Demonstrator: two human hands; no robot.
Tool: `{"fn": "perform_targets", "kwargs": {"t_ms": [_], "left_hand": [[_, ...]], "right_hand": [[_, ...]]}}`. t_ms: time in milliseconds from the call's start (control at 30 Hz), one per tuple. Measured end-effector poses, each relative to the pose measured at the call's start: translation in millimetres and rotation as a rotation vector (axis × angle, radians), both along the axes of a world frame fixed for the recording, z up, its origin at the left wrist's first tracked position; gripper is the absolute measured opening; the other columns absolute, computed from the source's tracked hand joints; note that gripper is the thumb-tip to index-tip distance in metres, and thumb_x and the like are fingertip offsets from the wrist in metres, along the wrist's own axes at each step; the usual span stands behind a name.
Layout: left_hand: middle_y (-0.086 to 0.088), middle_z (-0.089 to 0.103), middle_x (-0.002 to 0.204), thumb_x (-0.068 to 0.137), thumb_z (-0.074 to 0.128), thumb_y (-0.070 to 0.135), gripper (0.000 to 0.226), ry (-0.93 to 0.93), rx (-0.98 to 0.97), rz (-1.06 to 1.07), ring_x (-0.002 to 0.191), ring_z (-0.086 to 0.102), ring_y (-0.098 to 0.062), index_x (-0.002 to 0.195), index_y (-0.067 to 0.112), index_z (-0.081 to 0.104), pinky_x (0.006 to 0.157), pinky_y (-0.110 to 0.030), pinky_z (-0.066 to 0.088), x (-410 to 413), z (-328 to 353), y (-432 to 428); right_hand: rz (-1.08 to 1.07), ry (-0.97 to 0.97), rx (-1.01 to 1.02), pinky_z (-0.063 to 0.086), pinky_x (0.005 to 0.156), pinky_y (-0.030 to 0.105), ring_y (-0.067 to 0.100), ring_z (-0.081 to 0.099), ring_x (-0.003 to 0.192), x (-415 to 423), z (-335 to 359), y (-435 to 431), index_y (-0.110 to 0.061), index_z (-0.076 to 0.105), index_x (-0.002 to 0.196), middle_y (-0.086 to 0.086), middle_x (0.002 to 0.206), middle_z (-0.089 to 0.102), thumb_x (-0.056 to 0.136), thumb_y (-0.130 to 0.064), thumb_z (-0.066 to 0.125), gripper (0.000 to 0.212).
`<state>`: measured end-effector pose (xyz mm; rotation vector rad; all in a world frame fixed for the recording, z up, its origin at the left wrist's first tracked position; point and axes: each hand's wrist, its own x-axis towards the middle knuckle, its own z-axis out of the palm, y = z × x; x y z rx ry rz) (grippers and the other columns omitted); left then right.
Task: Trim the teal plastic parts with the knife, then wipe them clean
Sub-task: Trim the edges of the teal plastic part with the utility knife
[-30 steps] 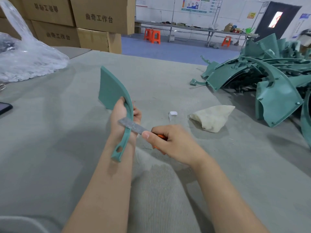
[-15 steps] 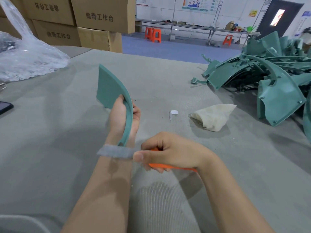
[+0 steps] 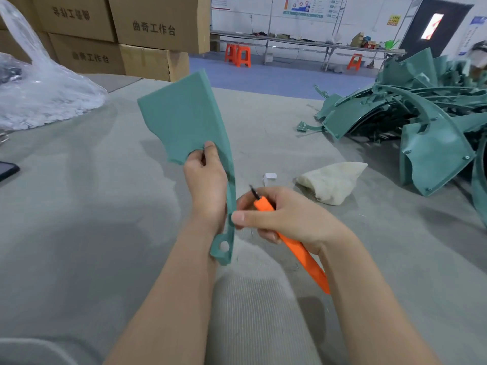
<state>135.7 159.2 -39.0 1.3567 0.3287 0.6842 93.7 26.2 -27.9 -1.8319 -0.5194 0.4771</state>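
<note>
My left hand point(image 3: 207, 184) holds a teal plastic part point(image 3: 184, 119) upright over the grey table point(image 3: 79, 206). Its broad flat face points toward me, and a narrow stem with a hole hangs below my wrist. My right hand point(image 3: 284, 219) grips an orange-handled knife point(image 3: 297, 246) just right of the stem, thumb tip touching the stem's edge. The blade points up and away and only its dark base shows. A cream wiping cloth point(image 3: 332, 181) lies on the table to the right.
A heap of teal plastic parts point(image 3: 427, 119) fills the right side of the table. A clear plastic bag point(image 3: 39, 96) sits far left with cardboard boxes point(image 3: 126, 35) behind it. A phone point(image 3: 8, 171) lies at the left edge, a small white scrap point(image 3: 269, 177) near the cloth.
The knife came off the part's stem after a downward stroke and now points up beside it. My left hand turned the part so that its flat face shows.
</note>
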Motion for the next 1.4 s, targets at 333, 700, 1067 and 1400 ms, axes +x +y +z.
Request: {"fn": "perform_targets", "kwargs": {"t_ms": [333,700,1067,1400], "left_hand": [[0.004,0.026,0.055,0.102,0.043,0.023,0.045,0.001,0.062,0.001,0.044,0.026,-0.006,0.061,0.017,0.027,0.045,-0.019,0.025,0,-1,-6],[0.01,0.026,0.046,0.1,0.046,0.024,0.045,0.031,0.043,-0.045,0.038,0.028,-0.005,0.059,0.017,0.028,0.042,-0.017,0.024,-2,-1,-11],[0.013,0.026,0.04,0.1,0.047,0.021,0.044,0.009,0.145,-0.165,0.04,0.028,-0.004,0.06,0.017,0.028,0.043,-0.017,0.024,-3,-2,-20],[0.003,0.032,0.052,0.095,0.056,0.02,0.041,0.059,0.262,-0.404,0.045,0.029,-0.006,0.06,0.018,0.035,0.046,-0.022,0.023,-3,-5,-30]], "right_hand": [[-0.212,-0.049,0.053,0.032,0.04,0.018,0.008,0.039,0.04,5,-4,11,-0.011,0.059,0.075,-0.001,0.058,0.062,0.087,-0.006,0.062,0.013],[-0.59,-0.191,0.035,0.037,0.047,0.026,0.014,0.041,0.047,20,-14,-1,0.001,0.058,0.085,0.001,0.054,0.051,0.088,-0.022,0.061,0.023],[-0.431,-0.248,0.064,0.033,0.047,0.023,0.013,0.036,0.049,16,-11,-3,-0.008,0.057,0.078,-0.007,0.048,0.039,0.081,-0.026,0.075,0.026],[-0.909,-0.217,0.263,0.037,0.053,0.032,0.02,0.042,0.056,32,-12,-32,0.003,0.047,0.082,0.01,0.068,0.044,0.092,-0.045,0.059,0.05]]}}
